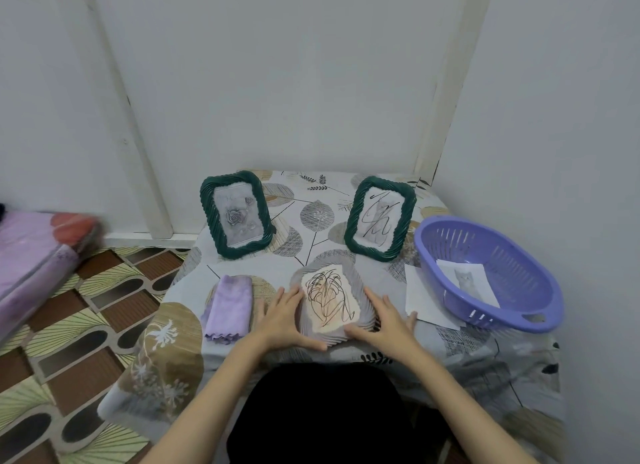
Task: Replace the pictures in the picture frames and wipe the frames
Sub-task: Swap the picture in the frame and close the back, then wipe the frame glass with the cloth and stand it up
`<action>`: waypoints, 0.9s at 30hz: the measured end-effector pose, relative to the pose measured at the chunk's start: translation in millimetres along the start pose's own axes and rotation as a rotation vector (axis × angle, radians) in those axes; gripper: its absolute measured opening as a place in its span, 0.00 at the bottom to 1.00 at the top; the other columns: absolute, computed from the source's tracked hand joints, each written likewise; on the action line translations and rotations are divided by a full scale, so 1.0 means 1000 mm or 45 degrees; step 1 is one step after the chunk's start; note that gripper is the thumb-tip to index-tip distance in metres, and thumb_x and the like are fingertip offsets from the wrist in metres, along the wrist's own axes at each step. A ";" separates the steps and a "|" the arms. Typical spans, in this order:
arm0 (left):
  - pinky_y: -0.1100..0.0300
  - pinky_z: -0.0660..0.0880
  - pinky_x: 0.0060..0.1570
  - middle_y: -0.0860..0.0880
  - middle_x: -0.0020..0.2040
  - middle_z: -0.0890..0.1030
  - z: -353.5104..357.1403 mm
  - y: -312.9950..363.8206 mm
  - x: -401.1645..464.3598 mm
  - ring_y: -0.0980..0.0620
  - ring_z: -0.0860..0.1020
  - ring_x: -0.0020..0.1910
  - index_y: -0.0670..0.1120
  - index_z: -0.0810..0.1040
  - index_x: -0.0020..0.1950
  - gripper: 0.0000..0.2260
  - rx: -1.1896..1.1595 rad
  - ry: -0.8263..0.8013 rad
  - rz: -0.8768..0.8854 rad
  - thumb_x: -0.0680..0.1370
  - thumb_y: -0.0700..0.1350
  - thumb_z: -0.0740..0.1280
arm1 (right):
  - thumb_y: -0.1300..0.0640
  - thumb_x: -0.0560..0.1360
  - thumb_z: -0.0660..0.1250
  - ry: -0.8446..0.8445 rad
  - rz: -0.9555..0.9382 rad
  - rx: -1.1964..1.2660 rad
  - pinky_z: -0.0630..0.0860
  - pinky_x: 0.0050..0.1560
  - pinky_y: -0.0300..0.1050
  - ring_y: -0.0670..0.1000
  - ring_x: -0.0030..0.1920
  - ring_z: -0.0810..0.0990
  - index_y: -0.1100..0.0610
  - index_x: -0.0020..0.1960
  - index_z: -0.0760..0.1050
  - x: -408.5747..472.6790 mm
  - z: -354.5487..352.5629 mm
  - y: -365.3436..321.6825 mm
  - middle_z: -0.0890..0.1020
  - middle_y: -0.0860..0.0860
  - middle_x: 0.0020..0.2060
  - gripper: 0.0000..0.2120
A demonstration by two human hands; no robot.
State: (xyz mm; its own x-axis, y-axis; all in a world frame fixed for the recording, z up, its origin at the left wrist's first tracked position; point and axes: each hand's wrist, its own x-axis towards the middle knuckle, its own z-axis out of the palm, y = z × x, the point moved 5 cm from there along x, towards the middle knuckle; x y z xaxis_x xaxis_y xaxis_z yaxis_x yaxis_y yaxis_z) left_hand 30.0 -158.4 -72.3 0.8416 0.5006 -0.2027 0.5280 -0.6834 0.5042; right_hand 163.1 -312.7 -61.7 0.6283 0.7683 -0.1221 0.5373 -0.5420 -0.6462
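Grey frame (331,302) lies flat between cloth (229,307) and basket (491,273), left hand (284,320) and right hand (384,321) flanking it, fingers straight, together; flip gently, open the back.

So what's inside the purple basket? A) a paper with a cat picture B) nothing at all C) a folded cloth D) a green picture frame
A: a white paper with a cat picture lies in the purple basket, while the folded cloth sits on the table to the left and both green frames stand at the back.
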 end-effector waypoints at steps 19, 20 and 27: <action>0.52 0.55 0.73 0.44 0.74 0.62 -0.025 -0.013 -0.002 0.47 0.59 0.73 0.42 0.65 0.71 0.33 -0.037 0.374 0.005 0.71 0.56 0.69 | 0.15 0.45 0.35 0.037 -0.075 -0.390 0.38 0.73 0.62 0.46 0.75 0.40 0.51 0.76 0.49 -0.001 0.017 0.014 0.47 0.45 0.76 0.67; 0.52 0.60 0.70 0.42 0.71 0.67 -0.038 -0.019 -0.012 0.45 0.64 0.70 0.41 0.68 0.68 0.26 -0.017 0.636 -0.076 0.74 0.53 0.67 | 0.15 0.45 0.36 0.033 -0.077 -0.372 0.39 0.73 0.61 0.46 0.75 0.40 0.52 0.76 0.49 0.000 0.018 0.015 0.48 0.45 0.76 0.67; 0.48 0.67 0.62 0.38 0.63 0.71 -0.052 -0.092 -0.029 0.37 0.69 0.62 0.39 0.67 0.62 0.29 -0.236 0.656 -0.960 0.73 0.60 0.65 | 0.15 0.46 0.37 0.032 -0.072 -0.329 0.38 0.74 0.58 0.45 0.75 0.41 0.51 0.76 0.48 -0.001 0.020 0.017 0.48 0.45 0.76 0.66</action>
State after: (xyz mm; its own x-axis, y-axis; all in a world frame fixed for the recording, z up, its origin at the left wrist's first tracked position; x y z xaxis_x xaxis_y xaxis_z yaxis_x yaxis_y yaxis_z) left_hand -49.3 -82.4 -69.5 0.1058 0.9821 -0.1556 0.8506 -0.0083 0.5257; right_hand 160.4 -315.7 -87.8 0.6051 0.7930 -0.0703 0.6959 -0.5697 -0.4371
